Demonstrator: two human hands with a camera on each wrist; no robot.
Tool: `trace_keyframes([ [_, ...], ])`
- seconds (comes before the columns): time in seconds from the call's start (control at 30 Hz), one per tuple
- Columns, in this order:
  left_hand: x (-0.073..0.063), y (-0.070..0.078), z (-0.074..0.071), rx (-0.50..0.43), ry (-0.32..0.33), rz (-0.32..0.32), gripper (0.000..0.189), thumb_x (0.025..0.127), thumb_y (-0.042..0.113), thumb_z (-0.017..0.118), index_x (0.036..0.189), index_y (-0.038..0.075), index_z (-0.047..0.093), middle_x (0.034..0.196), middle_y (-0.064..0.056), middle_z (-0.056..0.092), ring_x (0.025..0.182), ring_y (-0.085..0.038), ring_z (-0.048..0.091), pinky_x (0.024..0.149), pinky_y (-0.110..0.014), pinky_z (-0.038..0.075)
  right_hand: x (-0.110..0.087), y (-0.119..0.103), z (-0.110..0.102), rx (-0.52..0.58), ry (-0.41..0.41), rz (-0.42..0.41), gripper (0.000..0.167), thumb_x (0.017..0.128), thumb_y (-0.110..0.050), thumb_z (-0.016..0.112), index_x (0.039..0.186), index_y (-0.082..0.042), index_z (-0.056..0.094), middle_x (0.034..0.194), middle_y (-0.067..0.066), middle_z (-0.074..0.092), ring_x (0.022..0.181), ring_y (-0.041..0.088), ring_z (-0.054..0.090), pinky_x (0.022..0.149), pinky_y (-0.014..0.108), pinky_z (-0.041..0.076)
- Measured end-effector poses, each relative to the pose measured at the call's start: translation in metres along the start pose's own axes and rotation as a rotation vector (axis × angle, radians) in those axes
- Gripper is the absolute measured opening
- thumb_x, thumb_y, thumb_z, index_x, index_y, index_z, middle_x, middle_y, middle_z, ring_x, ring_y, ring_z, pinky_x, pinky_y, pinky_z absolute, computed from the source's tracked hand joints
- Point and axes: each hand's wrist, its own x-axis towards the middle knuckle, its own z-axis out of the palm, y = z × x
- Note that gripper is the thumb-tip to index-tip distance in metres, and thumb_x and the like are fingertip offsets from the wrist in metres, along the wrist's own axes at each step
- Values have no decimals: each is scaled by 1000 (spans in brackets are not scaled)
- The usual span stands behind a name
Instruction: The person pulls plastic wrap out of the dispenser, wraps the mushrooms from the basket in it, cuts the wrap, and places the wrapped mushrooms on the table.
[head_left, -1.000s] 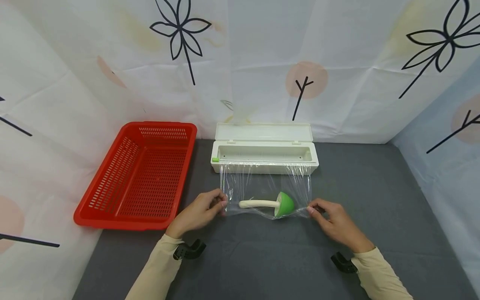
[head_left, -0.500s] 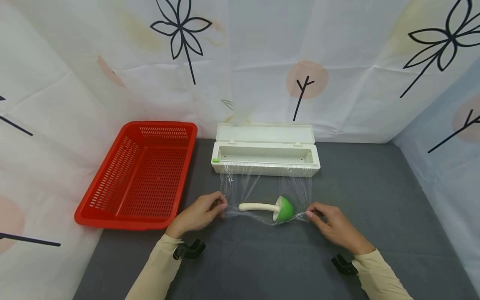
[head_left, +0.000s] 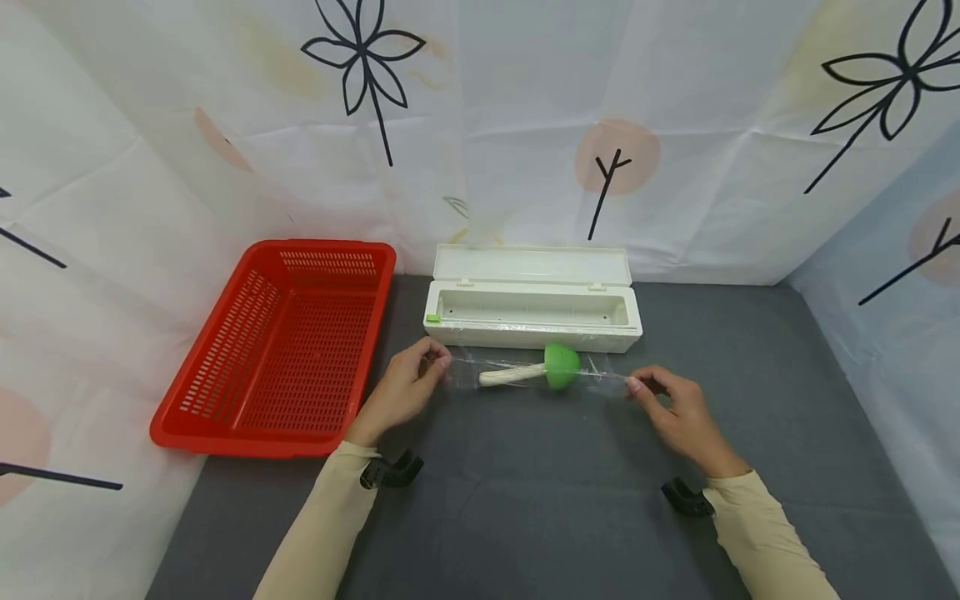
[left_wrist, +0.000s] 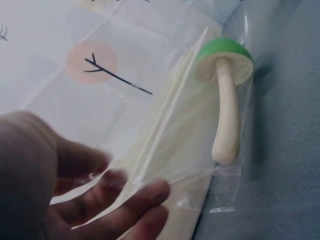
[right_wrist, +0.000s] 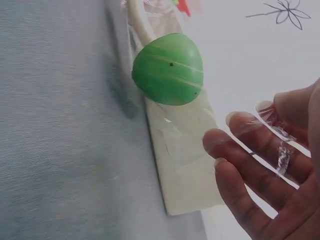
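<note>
A toy mushroom [head_left: 513,375] is lying between the two hands, on the near side of a long white box [head_left: 525,336]. Its long axis is running left to right, roughly along the box's front wall, with the pale stem [head_left: 510,376] pointing to the left and the green cap [head_left: 562,367] sitting at the right end, slightly farther back. From the left hand [head_left: 401,392] the mushroom is lying to the right, stem tip first; from the right hand [head_left: 681,418] it is lying to the left, cap first. The left fingers are standing somewhat nearer to it, and neither hand is touching it.

Clear plastic film [head_left: 602,377] is being held on both sides: one edge is being pinched by the left thumb and fingers, the other by the right thumb and forefinger, with the remaining right fingers spread loosely. The film is being drawn along the mushroom, partly over it; whether the mushroom is being lifted or is resting on the grey table [head_left: 517,517] cannot be told.

The box's lid [head_left: 532,266] is standing open at the far side, and the trough's floor, dotted with small dark marks, is being exposed. Farther left, a red basket [head_left: 311,367] is standing, its slotted walls and floor being shown.
</note>
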Motion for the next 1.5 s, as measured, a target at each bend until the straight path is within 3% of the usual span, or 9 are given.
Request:
trace_keyframes([
  [0.17,22,1,5,30,122,-71,11,102,10,60,108,2,66,88,-10,68,76,-21,69,69,-34,51,18,4,0,-16,47,53,6,99,0,64,98,-2,70,79,1,68,71,19,65,69,17,45],
  [0.3,36,-1,10,111,207,-104,11,101,13,62,104,5,69,86,-7,67,76,-20,62,70,-35,49,33,8,2,-45,61,96,9,100,-7,64,100,-1,71,79,4,68,70,19,65,66,17,45],
  [0.5,51,-2,11,208,270,-119,12,99,15,63,102,6,71,84,-8,66,77,-24,61,74,-41,49,49,13,5,-103,66,142,15,101,-11,64,103,2,71,83,10,70,73,21,64,65,15,45],
  [0.6,57,-1,11,253,282,-130,13,99,17,63,101,6,71,83,-7,65,74,-24,60,70,-42,48,55,14,6,-128,68,169,19,102,-14,63,104,3,71,87,14,70,77,25,66,66,21,49],
  [0.77,68,1,11,333,295,-167,14,99,18,62,99,8,72,84,-6,64,75,-25,60,69,-44,48,65,14,7,-157,67,171,22,102,-14,62,106,6,71,92,19,70,83,33,67,72,48,54],
  [0.83,71,1,12,370,292,-186,14,99,18,62,99,9,73,85,-6,65,78,-25,61,70,-45,49,69,15,8,-172,60,165,21,102,-13,62,106,6,70,92,20,68,83,35,65,73,52,53],
  [1.0,78,1,14,439,278,-217,16,99,19,62,100,10,75,86,-5,67,81,-26,63,71,-48,52,77,20,11,-226,58,138,18,100,-11,65,102,6,72,84,17,64,75,33,61,69,48,48],
  [1.17,82,2,14,481,304,-226,16,98,18,63,99,9,76,86,-8,67,83,-30,64,71,-50,53,83,20,10,-259,71,107,17,98,-8,66,98,7,73,84,18,60,76,33,53,70,47,41],
  [1.5,91,-1,16,570,275,-195,17,93,9,63,93,5,80,90,-13,72,82,-35,65,68,-49,54,91,20,11,-318,-10,159,20,96,-11,69,98,7,76,91,22,64,86,38,56,75,54,43],
])
